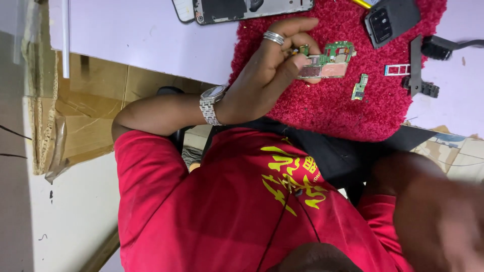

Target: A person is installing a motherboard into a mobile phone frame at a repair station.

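My left hand (272,65), with a silver ring and a metal wristwatch, pinches a green phone circuit board (330,60) between thumb and fingers just above a red fuzzy mat (333,108). A smaller green board piece (360,86) lies on the mat to the right of it. My right hand (438,211) is a dark blur close to the camera at the lower right, away from the table; whether it holds anything is not visible.
An opened phone frame (252,9) lies at the far edge of the white table (151,35). A dark phone back cover (390,20), a small card tray (397,69) and a black tool (416,65) sit at the right. Cardboard (85,111) stands at the left.
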